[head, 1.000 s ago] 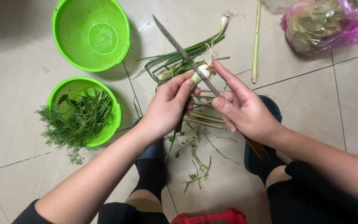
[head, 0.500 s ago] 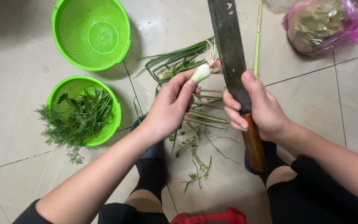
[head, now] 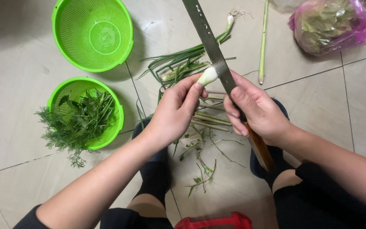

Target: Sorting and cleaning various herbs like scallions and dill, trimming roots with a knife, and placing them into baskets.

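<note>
My left hand (head: 175,111) pinches a spring onion (head: 207,76) by its white bulb end, holding it up over the tiled floor. My right hand (head: 257,109) grips a long knife (head: 210,44) with a wooden handle, fingers wrapped around the base of the blade. The steel blade points up and away, and its edge rests against the white bulb. More spring onions (head: 183,59) lie on the floor just beyond my hands.
An empty green colander (head: 93,34) stands at the upper left. Below it a smaller green basket (head: 69,91) holds feathery green herbs (head: 79,121). A pink plastic bag of greens (head: 333,25) lies upper right, a single green stalk (head: 262,42) beside it. Trimmed scraps (head: 202,146) litter the floor.
The knife blade swung from lying across the onion to standing nearly upright, then came back down to touch the white bulb. My left hand kept its hold on the onion.
</note>
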